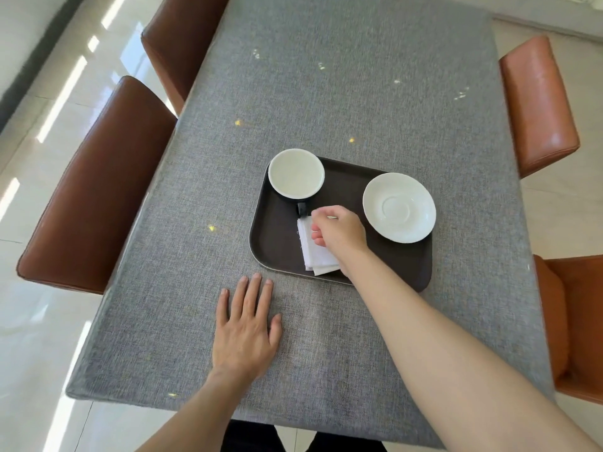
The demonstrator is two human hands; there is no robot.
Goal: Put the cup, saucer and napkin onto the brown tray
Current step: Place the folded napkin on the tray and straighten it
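Note:
The dark brown tray [277, 236] lies on the grey table. A cup [296, 172], white inside with a black handle, stands in the tray's far left corner. The white saucer [399, 207] rests at the tray's right side, its rim reaching over the tray's right edge. A folded white napkin [315, 254] lies on the tray near its front edge. My right hand [339, 231] hovers over the napkin, fingers curled down and touching its top; whether they pinch it is unclear. My left hand [246, 331] lies flat on the table, fingers spread, just left of the tray's front.
The grey cloth-covered table [326, 93] stretches away from me. Brown leather chairs [94, 187] stand along the left side, orange-brown chairs [538, 102] along the right. Shiny tiled floor surrounds the table.

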